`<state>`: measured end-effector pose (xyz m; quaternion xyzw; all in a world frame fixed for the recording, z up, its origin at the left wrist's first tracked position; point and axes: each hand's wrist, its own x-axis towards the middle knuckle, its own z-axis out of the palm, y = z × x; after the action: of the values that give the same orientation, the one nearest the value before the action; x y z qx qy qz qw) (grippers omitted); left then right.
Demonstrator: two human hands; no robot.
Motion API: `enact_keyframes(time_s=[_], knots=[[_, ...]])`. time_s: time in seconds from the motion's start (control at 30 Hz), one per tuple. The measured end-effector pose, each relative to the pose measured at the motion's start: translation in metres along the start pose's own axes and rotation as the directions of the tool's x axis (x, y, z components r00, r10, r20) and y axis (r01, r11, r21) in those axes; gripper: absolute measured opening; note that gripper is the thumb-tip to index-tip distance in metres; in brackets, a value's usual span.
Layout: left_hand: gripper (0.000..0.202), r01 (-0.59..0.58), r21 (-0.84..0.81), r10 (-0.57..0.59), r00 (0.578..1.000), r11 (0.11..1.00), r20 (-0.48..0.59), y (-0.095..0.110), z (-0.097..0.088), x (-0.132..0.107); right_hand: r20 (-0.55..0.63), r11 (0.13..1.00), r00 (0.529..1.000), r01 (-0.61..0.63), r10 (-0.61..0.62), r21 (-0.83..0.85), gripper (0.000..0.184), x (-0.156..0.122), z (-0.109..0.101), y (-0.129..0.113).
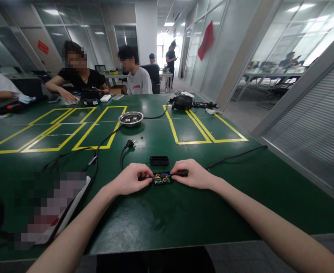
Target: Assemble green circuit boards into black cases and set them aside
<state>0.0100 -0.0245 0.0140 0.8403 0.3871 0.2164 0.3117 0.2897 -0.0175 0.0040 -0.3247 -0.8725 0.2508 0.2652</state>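
Note:
An opened black power adapter lies on the green table before me, its circuit board [161, 178] exposed, with small ring-shaped coils and coloured parts. My left hand [133, 178] pinches the black cable at the adapter's left end, thumb and fingers closed. At the other end, my right hand [192, 174] grips the black cable [181, 174] where it meets the board. Just behind the board rests the black casing half [159, 160], hollow side up. A power plug [129, 144] on a black cord stands beyond my left hand. The fingers partly hide both cable ends.
A round metal dish [131, 119] with small metal parts sits farther back. Yellow tape [194, 143] marks the table. A tablet-like device [78, 197], partly blurred, lies left among cables. A black bundle [181, 102] is at the far edge. Several people sit or stand beyond.

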Motion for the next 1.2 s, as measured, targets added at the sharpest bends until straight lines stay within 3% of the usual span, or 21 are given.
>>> enact_keyframes(time_s=[0.23, 0.6, 0.7, 0.8, 0.9, 1.0, 1.1, 1.2], knots=[[0.02, -0.052, 0.124, 0.051, 0.999, 0.991, 0.009, 0.0, -0.004, 0.0, 0.105, 0.996, 0.99, 0.092, -0.091, -0.008, 0.013, 0.0, -0.007, 0.001], [0.021, -0.104, 0.171, 0.091, 0.992, 0.98, 0.083, 0.002, -0.003, -0.002, 0.179, 0.934, 0.972, 0.199, -0.15, -0.296, 0.018, -0.002, -0.003, -0.004], [0.023, -0.124, 0.235, 0.109, 0.991, 0.964, 0.078, 0.004, -0.003, -0.004, 0.171, 0.911, 0.97, 0.222, -0.171, -0.347, 0.019, -0.002, -0.002, -0.006], [0.02, -0.155, 0.251, 0.155, 0.988, 0.955, 0.022, 0.005, -0.002, -0.004, 0.09, 0.933, 0.973, 0.232, -0.215, -0.276, 0.019, 0.001, 0.002, -0.004], [0.015, -0.103, 0.249, 0.142, 0.979, 0.963, -0.146, 0.002, 0.002, -0.001, -0.125, 0.98, 0.985, 0.091, -0.115, -0.177, 0.017, 0.006, 0.009, 0.006], [0.017, 0.069, 0.289, 0.046, 0.927, 0.955, -0.372, -0.006, 0.009, 0.007, -0.271, 0.976, 0.96, -0.127, 0.076, -0.175, 0.027, 0.013, 0.018, 0.019], [0.023, 0.125, 0.26, -0.01, 0.915, 0.958, -0.403, -0.014, 0.015, 0.015, -0.253, 0.967, 0.956, -0.196, 0.152, -0.162, 0.032, 0.018, 0.025, 0.027], [0.024, 0.155, 0.068, -0.118, 0.916, 0.986, -0.383, -0.018, 0.019, 0.02, -0.234, 0.97, 0.942, -0.242, 0.239, 0.017, 0.027, 0.02, 0.028, 0.028]])
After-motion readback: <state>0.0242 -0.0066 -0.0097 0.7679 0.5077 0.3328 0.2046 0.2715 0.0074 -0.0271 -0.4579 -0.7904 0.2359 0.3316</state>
